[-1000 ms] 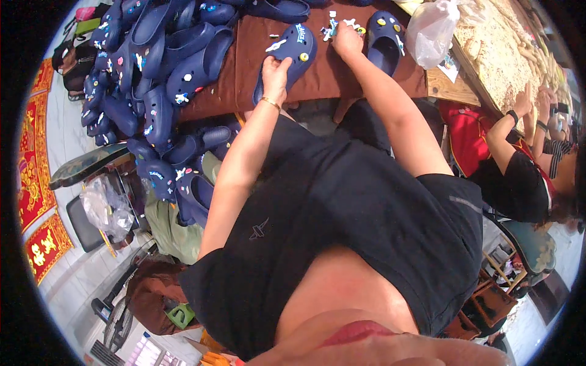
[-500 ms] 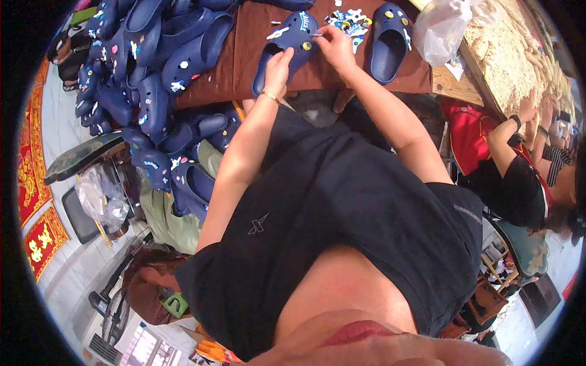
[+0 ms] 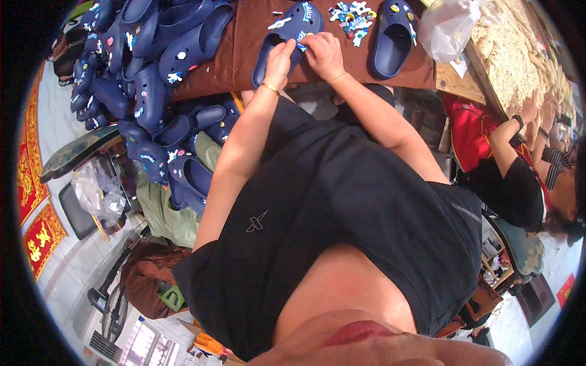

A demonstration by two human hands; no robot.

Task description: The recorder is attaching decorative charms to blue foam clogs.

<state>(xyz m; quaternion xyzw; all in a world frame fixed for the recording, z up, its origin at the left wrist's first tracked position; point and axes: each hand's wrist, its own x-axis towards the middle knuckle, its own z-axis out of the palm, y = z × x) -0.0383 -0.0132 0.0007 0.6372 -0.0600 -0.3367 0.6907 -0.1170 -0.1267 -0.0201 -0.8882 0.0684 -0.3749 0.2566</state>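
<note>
A navy clog (image 3: 294, 24) lies on the brown cloth in front of me, its toe pointing away. My left hand (image 3: 279, 66) grips the clog's near left side, fingers closed on its edge. My right hand (image 3: 325, 57) is closed in a pinch at the clog's right upper side, on a small blue-and-white shoe charm (image 3: 301, 39) partly hidden by the fingers. Other charms decorate the clog's upper, among them a white elongated one. To the right stands the matching clog (image 3: 391, 46) with charms on it. Between the two clogs sits a pile of loose charms (image 3: 354, 21).
Many navy clogs (image 3: 183, 55) are heaped at the left, more below the table edge. A clear plastic bag (image 3: 448, 30) lies at the right of the brown cloth (image 3: 244, 58). Beyond it, a tray of pale pieces (image 3: 510, 61) has another person's hands over it.
My right hand has moved left and nearer, bringing the small charm from beside the clog onto its upper. My left hand stays on the clog.
</note>
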